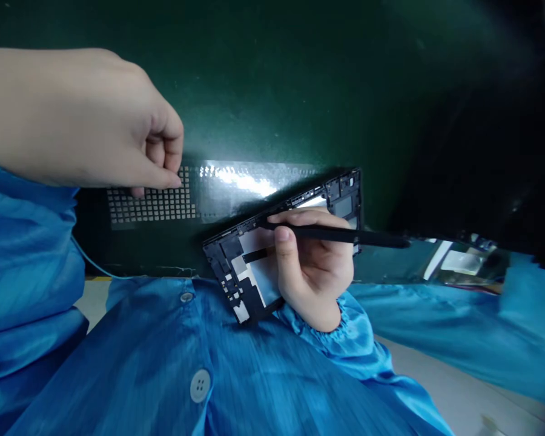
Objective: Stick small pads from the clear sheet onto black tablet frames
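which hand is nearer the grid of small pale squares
Left: the left hand is over the grid; the right hand is to its right, over the black rectangular device frame.

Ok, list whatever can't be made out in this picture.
In the head view:
Black device: partly covered by the right hand.
Black tool: its tip is lost against the dark device.
Grid of small squares: partly behind the left hand.
Anything pinched by the left hand: too small to tell.
Dark area at right: swallowed by shadow.
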{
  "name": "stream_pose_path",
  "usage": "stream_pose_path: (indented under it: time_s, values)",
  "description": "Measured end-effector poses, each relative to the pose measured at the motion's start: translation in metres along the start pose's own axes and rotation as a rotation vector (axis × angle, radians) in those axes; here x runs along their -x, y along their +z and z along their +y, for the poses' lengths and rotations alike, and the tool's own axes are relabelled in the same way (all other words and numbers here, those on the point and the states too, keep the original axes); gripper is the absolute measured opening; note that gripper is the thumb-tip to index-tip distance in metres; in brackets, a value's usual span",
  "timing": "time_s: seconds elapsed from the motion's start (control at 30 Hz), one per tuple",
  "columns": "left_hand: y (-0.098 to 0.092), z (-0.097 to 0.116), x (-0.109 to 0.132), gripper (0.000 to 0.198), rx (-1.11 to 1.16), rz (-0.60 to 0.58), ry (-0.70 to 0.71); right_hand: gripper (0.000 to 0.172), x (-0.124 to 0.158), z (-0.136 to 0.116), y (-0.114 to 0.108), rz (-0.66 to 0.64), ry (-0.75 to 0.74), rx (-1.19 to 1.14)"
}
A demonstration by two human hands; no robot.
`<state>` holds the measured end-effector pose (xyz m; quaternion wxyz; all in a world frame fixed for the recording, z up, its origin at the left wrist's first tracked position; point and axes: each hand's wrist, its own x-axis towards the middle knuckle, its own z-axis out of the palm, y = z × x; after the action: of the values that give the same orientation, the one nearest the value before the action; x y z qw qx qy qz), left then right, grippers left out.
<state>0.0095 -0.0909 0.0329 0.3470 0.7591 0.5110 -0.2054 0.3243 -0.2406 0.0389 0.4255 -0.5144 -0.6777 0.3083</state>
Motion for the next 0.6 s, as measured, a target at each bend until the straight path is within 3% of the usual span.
stream_pose_path:
  time_s: [0.17,0.27,0.37,0.47,0.6]
  values:
    - [0.0,0.007,0.005,0.061,-0.005,0.033,0.064,0.033,-0.025,-0.018,-0.01,-0.188,-0.019,0.016]
    - [-0.004,0.022,0.009,0.046,0.079,0.058,0.091,0.018,-0.058,-0.023,0.001,-0.397,0.021,-0.06]
    - [-0.011,0.038,0.013,0.04,0.127,0.019,0.021,0.008,-0.083,-0.017,0.02,-0.565,-0.011,-0.063]
    - [-0.016,0.048,0.016,0.043,0.094,-0.006,-0.018,0.01,-0.091,-0.008,0.031,-0.644,-0.015,-0.046]
    - [-0.017,0.053,0.017,0.038,0.022,-0.015,-0.047,0.009,-0.087,-0.004,0.035,-0.646,-0.003,-0.027]
